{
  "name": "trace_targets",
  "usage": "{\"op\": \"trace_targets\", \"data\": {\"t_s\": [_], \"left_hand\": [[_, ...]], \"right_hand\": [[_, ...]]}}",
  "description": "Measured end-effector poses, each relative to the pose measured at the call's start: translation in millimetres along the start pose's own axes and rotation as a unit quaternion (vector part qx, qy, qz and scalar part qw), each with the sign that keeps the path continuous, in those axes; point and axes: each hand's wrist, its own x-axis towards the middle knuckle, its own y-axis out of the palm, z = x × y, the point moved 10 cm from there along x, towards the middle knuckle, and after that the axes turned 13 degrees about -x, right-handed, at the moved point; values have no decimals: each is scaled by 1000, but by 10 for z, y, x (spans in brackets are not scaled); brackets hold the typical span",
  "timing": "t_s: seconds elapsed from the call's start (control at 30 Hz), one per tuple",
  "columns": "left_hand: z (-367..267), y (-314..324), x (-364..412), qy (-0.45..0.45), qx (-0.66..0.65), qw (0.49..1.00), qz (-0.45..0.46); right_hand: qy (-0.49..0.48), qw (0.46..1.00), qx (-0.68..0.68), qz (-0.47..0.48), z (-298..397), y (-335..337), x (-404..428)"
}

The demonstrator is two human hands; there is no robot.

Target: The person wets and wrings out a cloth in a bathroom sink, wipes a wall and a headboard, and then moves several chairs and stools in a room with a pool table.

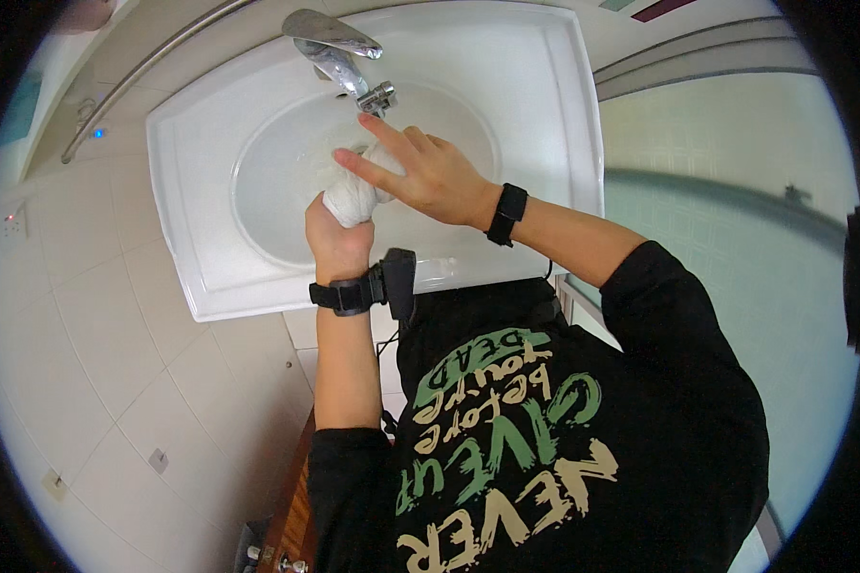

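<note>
A bunched, wet-looking white cloth [351,203] is held over the basin of a white ceramic washbasin [537,93]. My left hand [340,240] is closed around its lower end, near the basin's front side. From the right, my right hand [437,175] lies over the cloth's upper part, with thumb and index finger spread apart. Its other fingers bend down out of sight, so their hold on the cloth is hidden. Just beyond the index fingertip is the swivel spout end [378,99] of a chrome mixer tap [333,43]. Beneath the hands, the drain area is mostly covered.
A metal rail [158,61] runs along the tiled wall [79,286] on the left. Frosted glass panels [702,143] stand at the right. Below the basin, by my left arm, there is a wooden cabinet edge [294,508]. Black straps [509,213] circle both wrists.
</note>
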Motion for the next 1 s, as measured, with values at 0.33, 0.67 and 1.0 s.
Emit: {"op": "trace_targets", "data": {"t_s": [0.33, 0.67, 1.0], "left_hand": [[-748, -437, -165, 133, -372, 897, -201], [-1206, -397, -223, 231, -287, 929, -42], [-1263, -515, -352, 330, -207, 919, 65]], "right_hand": [[52, 925, 317, 202, -144, 556, 110], [82, 765, 548, 328, 126, 700, -3], [66, 568, 677, 463, 668, 807, -25]]}}
